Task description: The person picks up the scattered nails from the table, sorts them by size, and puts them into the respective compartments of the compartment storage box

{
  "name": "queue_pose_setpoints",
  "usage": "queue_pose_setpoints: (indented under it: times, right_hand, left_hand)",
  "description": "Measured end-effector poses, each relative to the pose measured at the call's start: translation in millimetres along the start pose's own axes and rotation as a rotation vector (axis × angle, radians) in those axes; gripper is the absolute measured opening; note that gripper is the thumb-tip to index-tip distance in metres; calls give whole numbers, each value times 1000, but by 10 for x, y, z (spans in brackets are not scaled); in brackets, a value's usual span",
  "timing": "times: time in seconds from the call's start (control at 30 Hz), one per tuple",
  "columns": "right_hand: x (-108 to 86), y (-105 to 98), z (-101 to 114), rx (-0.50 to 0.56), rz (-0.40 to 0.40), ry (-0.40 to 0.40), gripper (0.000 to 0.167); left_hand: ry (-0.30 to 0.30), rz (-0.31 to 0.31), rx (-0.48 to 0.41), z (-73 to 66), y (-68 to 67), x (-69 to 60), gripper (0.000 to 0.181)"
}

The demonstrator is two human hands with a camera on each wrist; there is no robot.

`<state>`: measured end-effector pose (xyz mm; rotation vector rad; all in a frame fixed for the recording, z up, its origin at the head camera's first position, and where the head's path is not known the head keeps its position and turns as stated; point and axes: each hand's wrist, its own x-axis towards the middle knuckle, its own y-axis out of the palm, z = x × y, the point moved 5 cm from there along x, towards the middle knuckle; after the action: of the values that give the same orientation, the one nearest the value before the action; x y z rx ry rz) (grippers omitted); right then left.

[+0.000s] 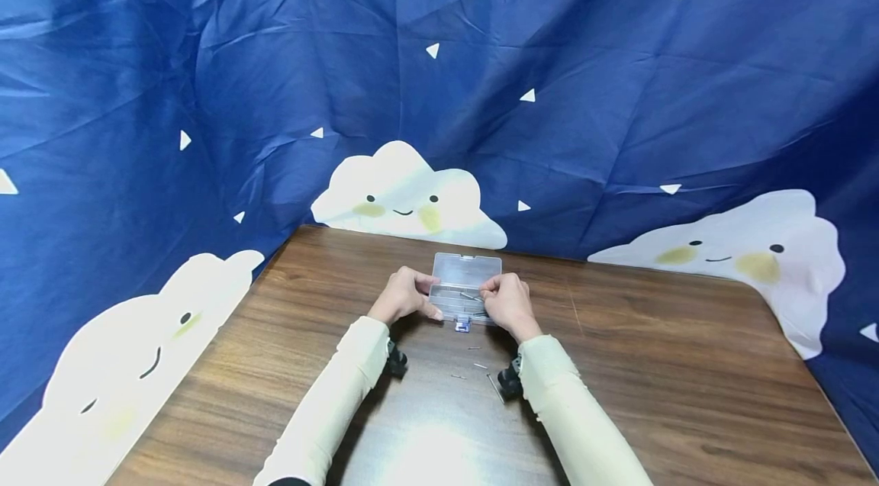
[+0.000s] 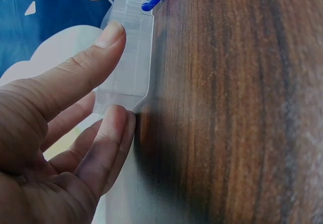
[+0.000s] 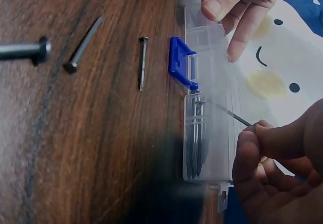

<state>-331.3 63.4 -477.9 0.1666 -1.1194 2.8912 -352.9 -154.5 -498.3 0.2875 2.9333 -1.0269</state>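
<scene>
A clear plastic box (image 1: 456,316) stands on the wooden table with its lid (image 1: 467,269) raised at the back and a blue latch (image 1: 463,324) hanging at the front. My left hand (image 1: 407,295) holds the box's left end, thumb at the front corner and fingers along the side. My right hand (image 1: 508,303) pinches a nail (image 3: 237,117) between thumb and forefinger. The nail slants over the open box, its far end seen through the cloudy plastic. Several dark nails (image 3: 196,143) lie inside the right part of the box, seen through its front wall.
On the table (image 1: 330,280) in front of the box lie a long nail (image 1: 495,387) beside the right wrist and several smaller nails, one nearest the box (image 3: 143,62). A blue cloth (image 1: 467,104) with white clouds hangs behind the table's back edge.
</scene>
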Motion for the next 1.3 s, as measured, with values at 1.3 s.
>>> queue_pose_setpoints:
  times: [1.3]
  right_hand:
    - [-380, -179, -191, 133, 139, 3, 6]
  left_hand:
    - [-12, 2, -7, -7, 11, -17, 73]
